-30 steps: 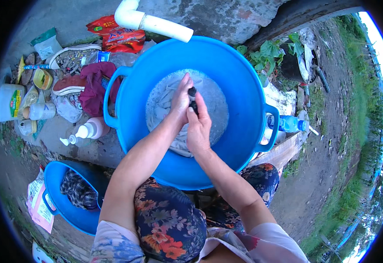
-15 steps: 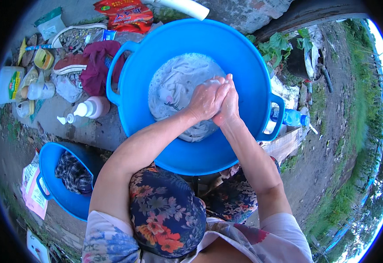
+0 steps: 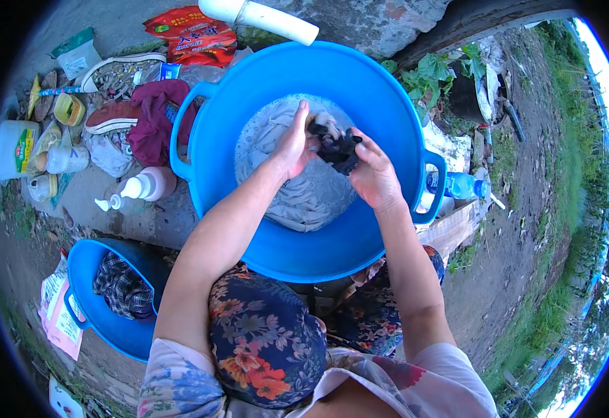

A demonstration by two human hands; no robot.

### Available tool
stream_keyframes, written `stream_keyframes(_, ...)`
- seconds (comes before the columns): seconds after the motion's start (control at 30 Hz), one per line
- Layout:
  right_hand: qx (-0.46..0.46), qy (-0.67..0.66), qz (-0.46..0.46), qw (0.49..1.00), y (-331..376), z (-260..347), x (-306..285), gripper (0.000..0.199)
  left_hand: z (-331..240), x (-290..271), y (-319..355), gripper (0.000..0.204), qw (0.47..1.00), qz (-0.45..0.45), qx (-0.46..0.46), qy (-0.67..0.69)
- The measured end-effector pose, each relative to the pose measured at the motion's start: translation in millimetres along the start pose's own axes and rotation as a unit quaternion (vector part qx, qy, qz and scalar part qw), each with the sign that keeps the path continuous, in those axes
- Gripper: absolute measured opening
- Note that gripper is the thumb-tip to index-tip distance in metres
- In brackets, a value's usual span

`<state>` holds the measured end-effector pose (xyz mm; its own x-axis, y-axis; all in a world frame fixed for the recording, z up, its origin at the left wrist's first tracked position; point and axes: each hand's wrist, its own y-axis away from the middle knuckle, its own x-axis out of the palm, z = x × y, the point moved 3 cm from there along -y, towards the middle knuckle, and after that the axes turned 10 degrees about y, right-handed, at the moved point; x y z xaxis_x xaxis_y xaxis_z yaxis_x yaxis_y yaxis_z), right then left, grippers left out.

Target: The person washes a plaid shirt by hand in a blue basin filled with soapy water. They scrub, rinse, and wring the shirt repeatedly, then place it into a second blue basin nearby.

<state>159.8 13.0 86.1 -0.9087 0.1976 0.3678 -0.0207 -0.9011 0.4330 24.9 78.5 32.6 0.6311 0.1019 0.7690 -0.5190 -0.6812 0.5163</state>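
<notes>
Over the big blue basin (image 3: 249,83), a small wet dark cloth (image 3: 338,150) with pale patches hangs bunched between my hands. My left hand (image 3: 294,143) holds its left side, fingers fairly straight and pointing up. At its right side my right hand (image 3: 375,171) is closed, with thumb and fingers gripping the edge. Part of the grip is hidden behind the cloth. Below, a large pale grey cloth (image 3: 301,209) lies soaking in sudsy water at the basin's bottom.
A smaller blue bucket (image 3: 113,334) with a dark checked cloth (image 3: 122,284) stands at lower left. Left of the basin are a pump bottle (image 3: 152,184), a maroon cloth (image 3: 157,125) and shoes. A white pipe (image 3: 270,19) juts over the far rim; a water bottle (image 3: 461,186) lies right.
My hands were pressed together over the basin; now they have moved apart, and the dark cloth shows between them. The view has shifted slightly.
</notes>
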Motion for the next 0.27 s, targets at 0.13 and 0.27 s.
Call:
stream_keyframes(0.13,-0.001,0.078,-0.083,0.993,4.8,2.9,-28.7,0.038,-6.0,-1.9,-3.7,0.029,0.998,0.053,0.037,0.002)
stream_keyframes(0.27,-0.034,-0.087,-0.079,0.992,12.3,13.8,-39.6,0.033,-15.7,2.6,2.0,0.022,0.996,0.034,0.033,0.075)
